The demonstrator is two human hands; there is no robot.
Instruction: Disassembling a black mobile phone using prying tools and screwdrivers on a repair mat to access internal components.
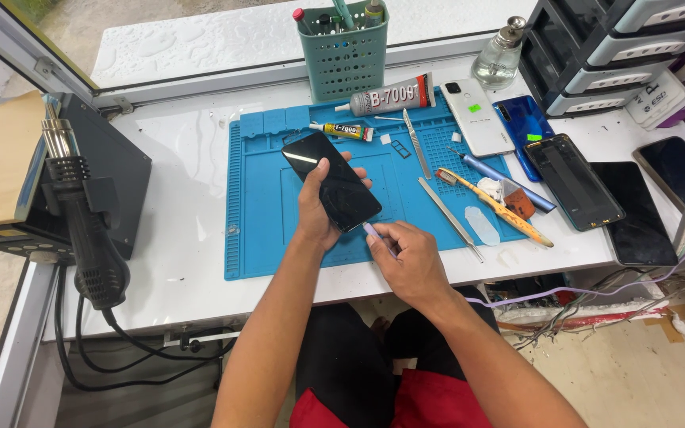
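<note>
My right hand [412, 257] pinches a thin pick [374, 233] against the phone's [332, 181] lower edge, above the mat's [263, 230] near edge. My left hand [316, 208] grips the phone, tilted, fingers wrapped round its sides, to steady it. Farther on the mat lie tweezers [449, 218], a brush [495, 208] and glue tubes [390, 98]; other phones [572, 181] crowd the worktop's right side, a basket [346, 55] its far edge.

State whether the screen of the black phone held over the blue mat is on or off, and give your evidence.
Off: the black phone in the left hand shows a dark glass face with only a glare streak, no lit image.
</note>
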